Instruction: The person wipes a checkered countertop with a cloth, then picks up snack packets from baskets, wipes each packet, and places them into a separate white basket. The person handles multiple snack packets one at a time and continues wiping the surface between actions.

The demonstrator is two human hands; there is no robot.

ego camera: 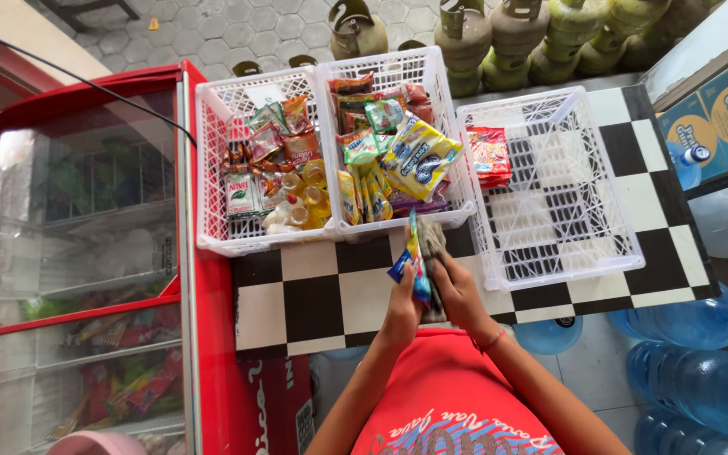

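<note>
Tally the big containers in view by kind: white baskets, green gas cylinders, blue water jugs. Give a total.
White baskets on the checkered table: 3 (left, middle, right)
Green gas cylinders, behind the baskets: at least 6, partly cut off by the frame
Blue water jugs, at the right edge: at least 5, some partly hidden
Total: at least 14

I stood at a counter [313, 303] surfaced in black and white checks. To my left was a red chest freezer [86, 253] with a sliding glass lid; its contents were blurred, possibly frozen packets. Beyond the counter, the floor [212, 25] was paved with grey hexagonal tiles, and a row of green gas cylinders [532, 34] lined it. Blue water jugs [701, 379] lay on pale tiles at my right. Daylight was even and bright.
</note>
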